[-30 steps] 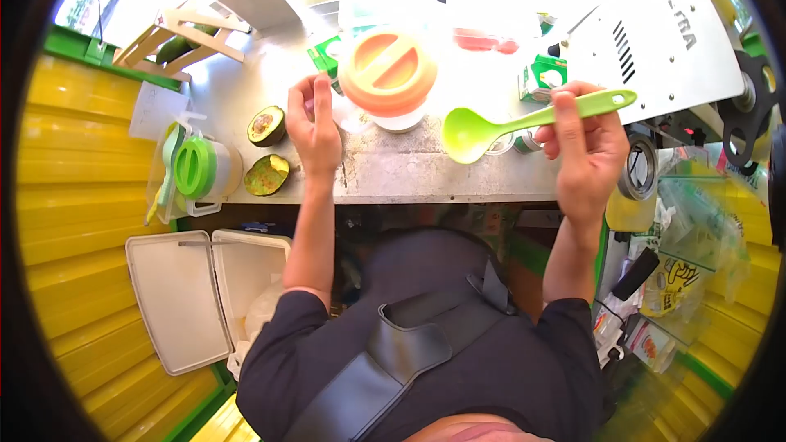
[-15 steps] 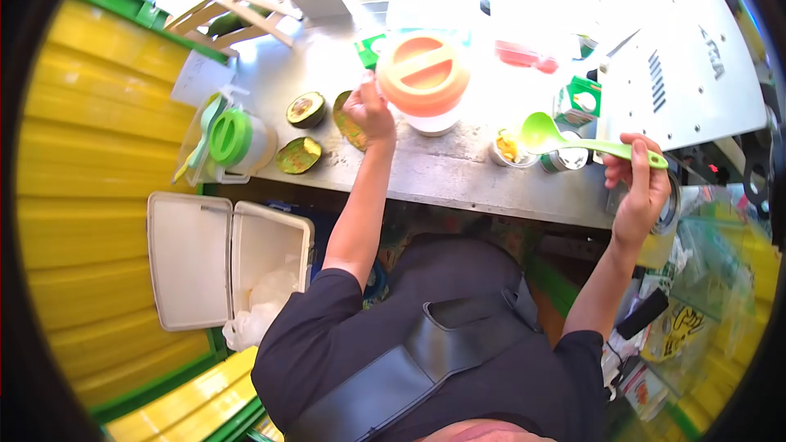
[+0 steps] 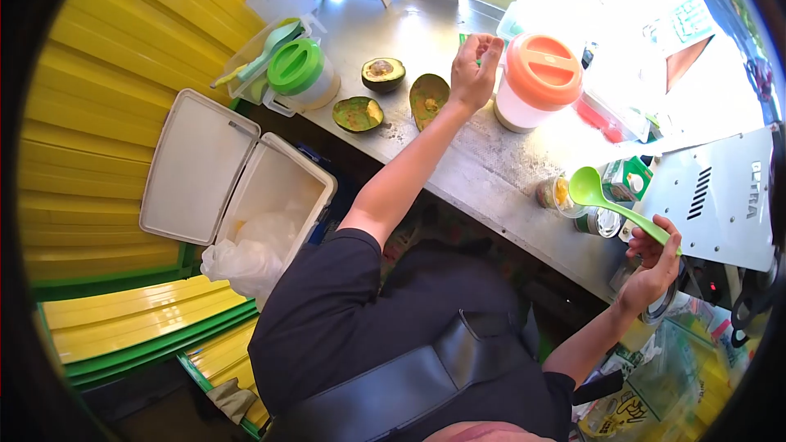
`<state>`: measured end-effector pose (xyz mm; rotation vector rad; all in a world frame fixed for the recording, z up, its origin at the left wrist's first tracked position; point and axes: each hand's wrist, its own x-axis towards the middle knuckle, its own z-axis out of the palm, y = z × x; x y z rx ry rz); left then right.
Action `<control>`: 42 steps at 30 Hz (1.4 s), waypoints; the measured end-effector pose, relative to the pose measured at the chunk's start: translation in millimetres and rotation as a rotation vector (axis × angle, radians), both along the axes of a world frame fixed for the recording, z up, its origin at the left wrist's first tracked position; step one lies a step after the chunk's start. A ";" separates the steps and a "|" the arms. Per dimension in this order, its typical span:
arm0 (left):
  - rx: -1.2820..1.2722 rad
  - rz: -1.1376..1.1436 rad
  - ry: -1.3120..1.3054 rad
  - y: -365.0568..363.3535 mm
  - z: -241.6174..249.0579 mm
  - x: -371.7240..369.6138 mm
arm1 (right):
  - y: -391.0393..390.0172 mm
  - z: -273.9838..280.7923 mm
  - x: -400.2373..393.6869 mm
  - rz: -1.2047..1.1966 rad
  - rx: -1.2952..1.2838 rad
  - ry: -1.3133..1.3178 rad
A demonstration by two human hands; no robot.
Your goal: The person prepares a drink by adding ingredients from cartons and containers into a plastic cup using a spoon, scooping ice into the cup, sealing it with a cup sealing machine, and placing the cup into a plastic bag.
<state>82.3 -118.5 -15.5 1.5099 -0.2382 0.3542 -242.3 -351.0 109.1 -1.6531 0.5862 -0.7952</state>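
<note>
My right hand (image 3: 652,270) grips the handle of a light-green ladle (image 3: 586,187), whose bowl hangs beside a clear cup (image 3: 553,194) with yellow pieces in it. My left hand (image 3: 477,69) is raised over the metal counter with its fingers curled closed. Whatever it may hold is hidden. Just right of that hand stands a jug with an orange lid (image 3: 544,71). Left of my forearm lie an avocado half with its pit (image 3: 383,74) and two scooped-out avocado skins, one near the counter edge (image 3: 358,115) and one beside my wrist (image 3: 427,100).
A jug with a green lid (image 3: 298,69) stands at the counter's left end. Near the ladle are an opened can (image 3: 602,222) and a green-and-white carton (image 3: 627,178). Below left, a white cooler box (image 3: 307,196) stands open with a plastic bag. A grey machine (image 3: 720,196) is at right.
The view has turned, so the counter now slants down to the right. My left hand stays near the orange-lidded jug, still closed. The ladle remains in my right hand.
</note>
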 end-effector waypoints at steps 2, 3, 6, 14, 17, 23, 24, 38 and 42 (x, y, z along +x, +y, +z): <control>0.152 0.117 -0.165 43.1 21.9 -14.6 | 3.3 1.8 4.2 0.007 -0.033 0.020; 0.174 0.305 -0.235 71.6 23.0 -15.2 | 4.5 1.4 6.1 0.014 -0.025 0.022; 0.140 0.812 -0.330 193.6 7.0 -10.7 | 5.4 -1.5 7.0 0.019 -0.006 -0.003; 0.288 1.210 0.157 420.8 -74.6 1.5 | 20.4 -1.6 22.4 -0.007 -0.002 -0.055; 0.215 1.064 0.180 433.4 -102.3 23.0 | 25.7 -3.0 27.7 -0.003 -0.012 -0.056; -0.011 0.884 0.292 404.0 -61.0 20.1 | 28.0 -8.8 28.2 -0.038 -0.027 -0.075; -0.009 0.878 0.294 396.6 -63.7 22.3 | 27.8 -9.4 27.7 -0.039 -0.024 -0.077; -0.160 1.201 0.123 383.0 -47.3 33.6 | 20.0 -17.1 16.7 -0.102 -0.068 -0.084; -0.368 1.146 0.030 358.9 16.3 0.5 | 17.7 -13.5 15.2 -0.108 -0.066 -0.087</control>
